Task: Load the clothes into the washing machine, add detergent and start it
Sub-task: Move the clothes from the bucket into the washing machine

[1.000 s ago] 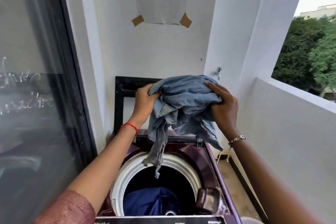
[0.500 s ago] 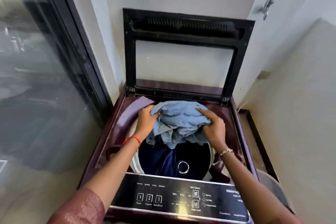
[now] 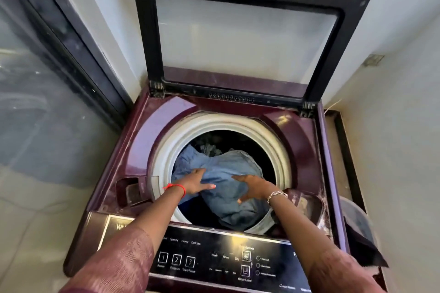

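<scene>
A maroon top-loading washing machine (image 3: 140, 140) stands with its lid (image 3: 242, 38) raised. A light blue denim garment (image 3: 228, 166) lies inside the drum, within the white drum rim (image 3: 164, 152), on top of darker clothes. My left hand (image 3: 197, 183) rests flat on the garment's left side, fingers stretched out. My right hand (image 3: 252, 188) lies on its right side with the fingers spread. Neither hand grips the cloth.
The black control panel (image 3: 214, 259) with buttons 1, 2, 3 runs along the front edge under my forearms. A recessed compartment (image 3: 133, 190) sits left of the drum. A glass door (image 3: 47, 102) is close on the left; a grey bucket (image 3: 354, 216) and wall on the right.
The denim garment went from being held high above the machine down into the drum. Both hands have let go of it and now lie flat on top.
</scene>
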Tool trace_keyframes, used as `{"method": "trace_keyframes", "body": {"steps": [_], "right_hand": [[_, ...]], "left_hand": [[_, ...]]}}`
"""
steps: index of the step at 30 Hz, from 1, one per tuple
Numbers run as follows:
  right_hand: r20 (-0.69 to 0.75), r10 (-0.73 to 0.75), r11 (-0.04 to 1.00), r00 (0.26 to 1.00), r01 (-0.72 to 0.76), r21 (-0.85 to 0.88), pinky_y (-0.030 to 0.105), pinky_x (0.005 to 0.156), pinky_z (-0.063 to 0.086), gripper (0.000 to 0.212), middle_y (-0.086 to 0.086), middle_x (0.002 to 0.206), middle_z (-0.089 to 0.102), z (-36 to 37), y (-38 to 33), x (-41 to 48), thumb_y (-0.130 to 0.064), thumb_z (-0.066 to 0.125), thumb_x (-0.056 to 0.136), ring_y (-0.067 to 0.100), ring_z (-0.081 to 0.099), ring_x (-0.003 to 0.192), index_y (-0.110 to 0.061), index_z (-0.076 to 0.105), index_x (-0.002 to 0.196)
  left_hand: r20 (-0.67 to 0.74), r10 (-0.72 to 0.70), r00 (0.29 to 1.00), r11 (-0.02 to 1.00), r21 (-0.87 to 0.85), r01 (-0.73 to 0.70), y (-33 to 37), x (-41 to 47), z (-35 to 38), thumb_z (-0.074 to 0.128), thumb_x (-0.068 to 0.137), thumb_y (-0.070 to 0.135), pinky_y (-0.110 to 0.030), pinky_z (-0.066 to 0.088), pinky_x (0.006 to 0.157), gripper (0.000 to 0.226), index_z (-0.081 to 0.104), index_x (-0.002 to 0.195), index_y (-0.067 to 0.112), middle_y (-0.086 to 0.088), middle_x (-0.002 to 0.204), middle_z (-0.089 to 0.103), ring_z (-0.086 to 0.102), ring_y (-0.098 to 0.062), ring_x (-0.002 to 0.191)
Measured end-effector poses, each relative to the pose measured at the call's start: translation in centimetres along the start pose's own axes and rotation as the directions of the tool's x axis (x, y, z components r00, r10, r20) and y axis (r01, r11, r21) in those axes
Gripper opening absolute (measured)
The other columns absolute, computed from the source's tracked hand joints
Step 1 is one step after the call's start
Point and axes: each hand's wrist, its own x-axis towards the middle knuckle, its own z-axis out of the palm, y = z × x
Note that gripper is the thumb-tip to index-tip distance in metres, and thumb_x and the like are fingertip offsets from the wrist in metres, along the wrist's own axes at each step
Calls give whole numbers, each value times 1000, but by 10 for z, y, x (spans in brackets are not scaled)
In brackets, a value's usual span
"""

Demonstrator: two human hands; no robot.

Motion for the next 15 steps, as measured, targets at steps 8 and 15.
{"method": "trace_keyframes", "body": {"steps": [8, 15], "right_hand": [[-78, 45, 999, 996, -45, -5, 27, 111, 24, 72, 10, 150, 32, -20, -2, -24, -27, 67, 84, 24, 31, 137, -10, 30, 143], [-427, 68, 994, 902, -22, 110, 27, 99, 35, 49, 18, 131, 54, -52, -10, -101, -14, 64, 85, 29, 50, 121, -4, 49, 131]], "left_hand": [[5, 87, 996, 996, 23, -87, 35, -8, -14, 65, 85, 29, -25, 37, 96, 65, 37, 137, 2, -16, 131, 52, 51, -24, 118], [-93, 380, 920, 925, 55, -376, 101, -41, -33, 68, 83, 21, -27, 41, 87, 46, 53, 125, 6, -13, 107, 68, 57, -21, 96]]}}
